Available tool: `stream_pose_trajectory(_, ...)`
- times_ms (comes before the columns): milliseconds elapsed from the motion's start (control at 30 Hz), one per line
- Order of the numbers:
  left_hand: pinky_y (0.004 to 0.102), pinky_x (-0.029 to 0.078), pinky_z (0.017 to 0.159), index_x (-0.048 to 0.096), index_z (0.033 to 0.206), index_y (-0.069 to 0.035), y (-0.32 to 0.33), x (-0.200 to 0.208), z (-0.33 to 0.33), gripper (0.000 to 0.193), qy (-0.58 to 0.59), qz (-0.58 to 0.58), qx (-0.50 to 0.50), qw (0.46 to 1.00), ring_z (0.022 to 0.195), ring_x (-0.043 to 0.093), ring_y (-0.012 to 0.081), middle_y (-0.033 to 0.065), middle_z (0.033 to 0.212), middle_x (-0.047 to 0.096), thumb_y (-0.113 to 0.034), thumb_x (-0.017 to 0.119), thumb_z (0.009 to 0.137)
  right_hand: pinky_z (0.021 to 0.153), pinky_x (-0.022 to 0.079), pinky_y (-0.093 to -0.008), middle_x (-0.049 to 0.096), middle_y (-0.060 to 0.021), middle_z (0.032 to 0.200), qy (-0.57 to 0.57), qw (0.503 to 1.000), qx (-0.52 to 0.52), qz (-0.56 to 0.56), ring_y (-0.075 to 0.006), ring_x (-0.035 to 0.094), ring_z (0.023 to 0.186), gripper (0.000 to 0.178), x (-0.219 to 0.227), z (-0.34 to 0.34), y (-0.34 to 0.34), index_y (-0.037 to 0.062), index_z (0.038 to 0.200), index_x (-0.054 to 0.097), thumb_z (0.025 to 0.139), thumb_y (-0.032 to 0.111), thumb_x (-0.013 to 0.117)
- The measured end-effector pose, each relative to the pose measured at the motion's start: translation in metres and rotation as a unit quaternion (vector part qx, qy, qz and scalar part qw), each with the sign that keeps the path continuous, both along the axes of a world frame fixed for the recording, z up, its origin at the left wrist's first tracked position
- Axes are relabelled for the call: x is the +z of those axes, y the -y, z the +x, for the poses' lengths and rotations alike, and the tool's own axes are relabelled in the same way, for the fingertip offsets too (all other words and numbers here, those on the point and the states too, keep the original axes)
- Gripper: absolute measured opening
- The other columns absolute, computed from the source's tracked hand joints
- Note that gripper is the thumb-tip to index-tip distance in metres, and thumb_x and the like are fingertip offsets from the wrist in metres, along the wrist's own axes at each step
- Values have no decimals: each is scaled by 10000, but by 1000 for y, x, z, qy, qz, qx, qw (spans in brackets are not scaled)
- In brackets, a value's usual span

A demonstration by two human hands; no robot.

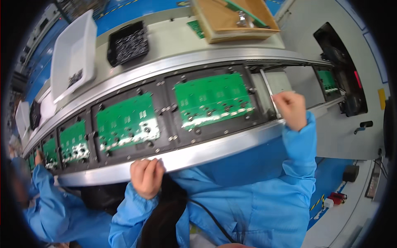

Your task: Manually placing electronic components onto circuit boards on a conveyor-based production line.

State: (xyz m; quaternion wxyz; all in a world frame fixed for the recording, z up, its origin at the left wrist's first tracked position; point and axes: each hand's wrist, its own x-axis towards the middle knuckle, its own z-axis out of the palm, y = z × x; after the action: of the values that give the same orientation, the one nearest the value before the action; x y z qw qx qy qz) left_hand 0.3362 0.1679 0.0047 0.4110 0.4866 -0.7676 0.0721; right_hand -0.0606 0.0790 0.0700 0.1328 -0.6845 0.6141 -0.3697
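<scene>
Green boards [211,93] number two (nearest counted); left hand [147,177] at metal rail [198,155], right hand [291,109] by one white bar [266,84], both curled, contents unclear.

I'd say the one fisheye camera, worn on a head, sits close above the near side of the conveyor [206,152], peering down and across it, wide enough to include the machine [359,140] at the conveyor's right end.

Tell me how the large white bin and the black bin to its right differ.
The white bin is larger than the black bin. The white bin holds only a small cluster of dark parts; the black bin holds many more. Both are open-topped.
</scene>
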Motion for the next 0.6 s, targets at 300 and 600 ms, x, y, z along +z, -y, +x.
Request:
stream_pose_trajectory(300, 298, 481, 648, 673, 856, 12, -12, 4, 16, 237, -62, -9, -49, 997, 705, 547, 221, 84, 834, 612, 63, 719, 629, 545, 472, -285, 611, -35, 693, -191, 932, 274, -142, -201, 583, 568, 184, -38, 185, -26, 78, 815, 662, 786, 255, 707)
stream_pose_trajectory(600, 294, 486, 662, 676, 860, 10, -12, -2, 32, 240, -69, -8, -79, 994, 711, 547, 211, 82, 851, 622, 52, 719, 628, 567, 486, -294, 612, -39, 697, -254, 920, 253, -161, -209, 597, 583, 180, -47, 189, -26, 70, 829, 656, 801, 246, 684)
